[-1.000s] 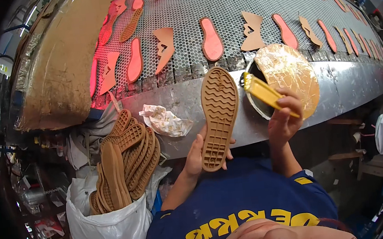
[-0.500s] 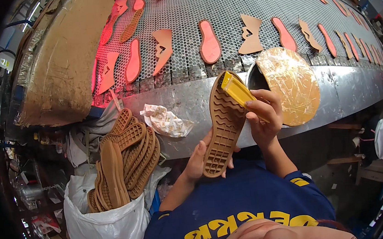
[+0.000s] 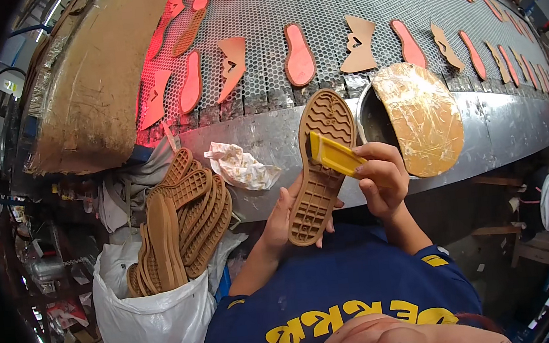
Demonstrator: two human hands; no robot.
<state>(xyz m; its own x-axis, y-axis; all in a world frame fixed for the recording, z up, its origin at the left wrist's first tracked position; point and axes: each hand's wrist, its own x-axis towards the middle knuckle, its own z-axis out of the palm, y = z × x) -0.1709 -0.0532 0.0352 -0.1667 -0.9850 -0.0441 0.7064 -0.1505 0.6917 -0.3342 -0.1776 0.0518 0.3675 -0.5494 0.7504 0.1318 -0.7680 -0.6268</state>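
Observation:
A brown ridged shoe sole [image 3: 311,211] is tilted up in front of me, its patterned face showing. My left hand [image 3: 283,218] grips its lower part, the thumb along the left edge and fingertips showing past the right edge. Pinched in my right hand [image 3: 384,175] is a yellow brush [image 3: 337,154] with a dark edge at its far end. That end lies over the middle of the sole; whether it touches is hard to tell. Just beyond my right hand stands a round pot [image 3: 368,115], partly covered by a tape-wrapped oval lid [image 3: 419,121].
A metal conveyor [image 3: 257,61] carries rows of pink-faced soles [image 3: 299,56] and tan cut-out pieces [image 3: 357,44]. At left, a white sack [image 3: 157,325] holds several brown soles [image 3: 202,211]. A crumpled cloth [image 3: 242,166] lies on the metal ledge [image 3: 322,117]. A large cardboard box [image 3: 91,90] stands far left.
The brush has moved down the sole from its top end to the middle and turned more sideways. The sole's upper end is now uncovered.

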